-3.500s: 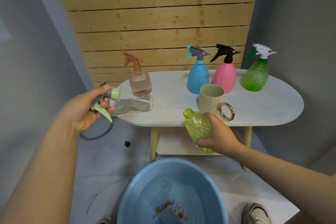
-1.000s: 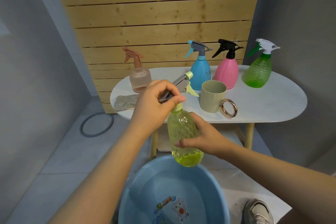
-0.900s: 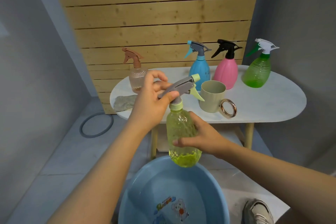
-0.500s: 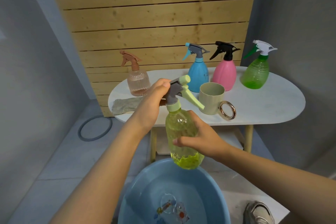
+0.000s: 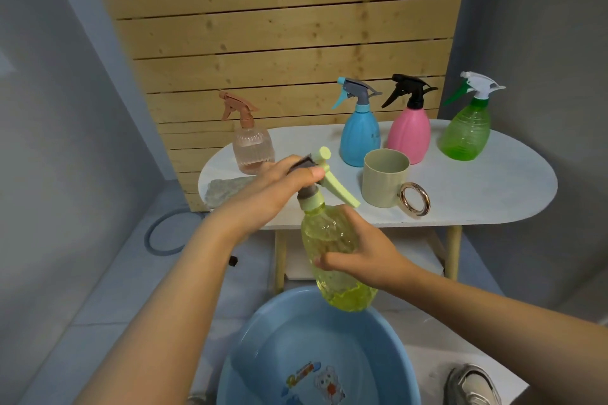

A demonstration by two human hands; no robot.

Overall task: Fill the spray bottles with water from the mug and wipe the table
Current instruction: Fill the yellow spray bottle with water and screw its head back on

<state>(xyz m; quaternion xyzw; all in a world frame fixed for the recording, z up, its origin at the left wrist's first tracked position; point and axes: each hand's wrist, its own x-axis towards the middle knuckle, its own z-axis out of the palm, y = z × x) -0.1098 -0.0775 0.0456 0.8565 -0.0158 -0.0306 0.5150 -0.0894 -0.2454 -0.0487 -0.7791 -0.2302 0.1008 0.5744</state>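
A yellow-green spray bottle (image 5: 329, 240) with a little water in its base hangs over the blue basin (image 5: 263, 348). My right hand (image 5: 365, 256) grips its body. My left hand (image 5: 273, 187) is closed around the grey and pale green spray head (image 5: 325, 174) seated on the bottle's neck. On the white oval table (image 5: 477, 187) stand a beige mug (image 5: 386, 176) with a gold ring handle, and pale pink (image 5: 251, 148), blue (image 5: 360, 135), pink (image 5: 409, 135) and green (image 5: 465, 131) spray bottles. A grey cloth (image 5: 223, 189) lies at the table's left end.
The basin holds water and sits on the floor in front of the table. A grey hose ring (image 5: 161, 233) lies on the floor to the left. A shoe (image 5: 470, 385) shows at bottom right. A wooden slat wall stands behind the table.
My left hand brought the spray head from the left onto the bottle's neck and has been turning it; its trigger now points right and down. The bottle stays over the basin.
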